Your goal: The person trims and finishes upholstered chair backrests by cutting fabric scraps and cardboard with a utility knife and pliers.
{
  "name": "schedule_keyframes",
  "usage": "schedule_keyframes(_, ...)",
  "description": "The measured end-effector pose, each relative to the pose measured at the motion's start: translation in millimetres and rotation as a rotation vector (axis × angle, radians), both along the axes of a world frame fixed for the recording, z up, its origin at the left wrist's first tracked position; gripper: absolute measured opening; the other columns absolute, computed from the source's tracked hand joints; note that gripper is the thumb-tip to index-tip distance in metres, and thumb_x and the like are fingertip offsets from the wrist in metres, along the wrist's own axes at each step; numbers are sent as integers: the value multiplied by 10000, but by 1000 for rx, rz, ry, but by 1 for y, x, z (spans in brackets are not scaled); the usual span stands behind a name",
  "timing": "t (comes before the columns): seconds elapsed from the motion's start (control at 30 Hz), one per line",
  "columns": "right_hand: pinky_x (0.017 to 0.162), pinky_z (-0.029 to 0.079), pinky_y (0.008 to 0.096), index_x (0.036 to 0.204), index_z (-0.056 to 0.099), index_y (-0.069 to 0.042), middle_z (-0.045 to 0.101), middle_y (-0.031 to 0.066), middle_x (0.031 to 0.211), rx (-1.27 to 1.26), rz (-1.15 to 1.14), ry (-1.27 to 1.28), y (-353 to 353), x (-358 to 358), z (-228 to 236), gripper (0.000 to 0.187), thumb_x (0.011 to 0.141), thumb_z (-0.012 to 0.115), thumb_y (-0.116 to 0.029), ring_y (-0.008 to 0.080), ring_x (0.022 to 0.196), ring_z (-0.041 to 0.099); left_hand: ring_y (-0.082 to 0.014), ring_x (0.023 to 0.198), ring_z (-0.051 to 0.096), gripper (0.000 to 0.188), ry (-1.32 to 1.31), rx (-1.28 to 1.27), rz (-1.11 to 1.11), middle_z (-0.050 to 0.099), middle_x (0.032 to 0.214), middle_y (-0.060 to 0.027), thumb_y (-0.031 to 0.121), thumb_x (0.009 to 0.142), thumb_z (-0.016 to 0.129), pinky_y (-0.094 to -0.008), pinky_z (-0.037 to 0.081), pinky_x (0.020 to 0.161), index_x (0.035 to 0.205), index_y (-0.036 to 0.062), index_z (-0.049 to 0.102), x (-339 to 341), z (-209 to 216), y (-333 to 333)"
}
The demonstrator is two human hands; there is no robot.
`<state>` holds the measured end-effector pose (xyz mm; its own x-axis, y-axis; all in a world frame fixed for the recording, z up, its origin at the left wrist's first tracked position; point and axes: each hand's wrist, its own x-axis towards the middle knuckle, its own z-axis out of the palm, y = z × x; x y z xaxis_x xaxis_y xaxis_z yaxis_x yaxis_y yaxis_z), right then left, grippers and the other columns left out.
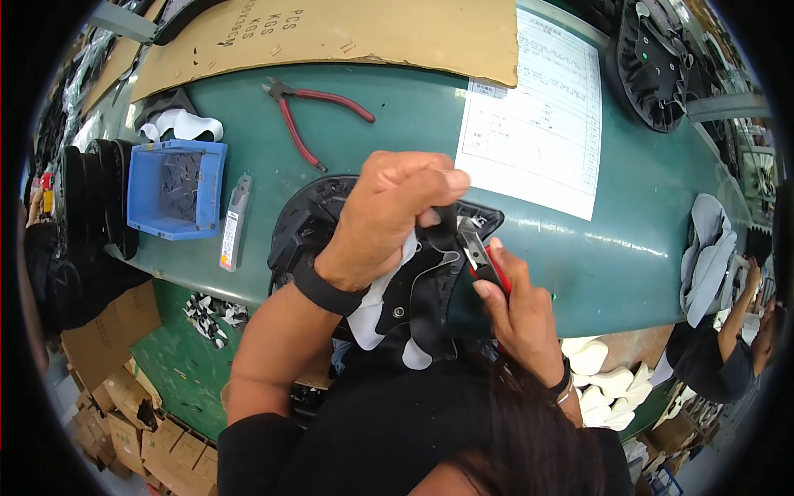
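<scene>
A black plastic shell (310, 215), ribbed and rounded at the far left, lies on the bench partly hidden under my left arm. Over it is a black cover (428, 302) with a pale backing; a small metal eyelet shows in it. My left hand (395, 207) is closed on the cover's black edge and pulls it up near the shell's narrow end. In my right hand (527, 318) are red-and-black-handled pliers (488, 263). Their metal jaws are at the cover's edge beside the shell's tip; whether they bite it I cannot tell.
Beyond lie red-handled cutters (303, 116), a grey utility knife (236, 223) and a blue bin (175, 234) of small dark pieces. Cardboard (372, 37) and a printed sheet (538, 140) cover the far side. Grey pieces (707, 256) sit at the right edge, near another person (719, 351).
</scene>
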<state>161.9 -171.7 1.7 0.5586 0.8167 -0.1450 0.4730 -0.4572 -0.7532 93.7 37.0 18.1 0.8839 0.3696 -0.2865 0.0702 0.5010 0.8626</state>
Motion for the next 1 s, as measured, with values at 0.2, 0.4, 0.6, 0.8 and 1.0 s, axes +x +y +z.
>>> schedule_keyframes(0.2, 687, 510, 433, 1312, 502, -77, 665, 202, 989, -124, 259, 182, -9, 15, 19, 463, 897, 642, -228, 433, 819, 618, -231, 934, 479, 335, -530, 76, 186, 490, 1028, -112, 356, 936, 550, -476, 417, 975, 843, 34, 554, -11, -18, 33)
schedule_keyframes(0.4, 439, 385, 416, 1362, 494, -272, 567, 81, 628, -210, 450, -312, -13, 30, 24, 498, 888, 622, -358, 332, 483, 542, -175, 680, 629, 224, -170, 335, -163, 651, 876, -73, 244, 885, 619, -301, 500, 597, 987, 46, 589, -26, 16, 34)
schedule_keyframes(0.6, 462, 399, 423, 1366, 482, -243, 593, 102, 646, -287, 477, -325, 5, 30, 39, 486, 906, 602, -342, 352, 514, 559, -244, 652, 533, 197, 325, 1552, -502, 557, 683, -42, 232, 746, 729, -352, 428, 642, 730, 79, 606, -54, -1, -17)
schedule_keyframes(0.8, 484, 413, 447, 1389, 438, -190, 608, 117, 654, -154, 478, -71, -12, 31, 21, 542, 896, 620, -321, 362, 532, 567, -179, 687, 442, 240, -136, 1045, -198, 440, 608, -18, 164, 717, 700, -335, 298, 764, 580, 73, 526, -49, -17, -11)
schedule_keyframes(1.0, 534, 421, 429, 1393, 432, -176, 538, 107, 621, -363, 551, -257, -45, 14, 51, 610, 846, 680, -280, 337, 560, 553, -172, 691, 421, 258, -183, 535, 85, 400, 615, -20, 78, 704, 696, -305, 319, 733, 575, 42, 475, -55, -13, 0)
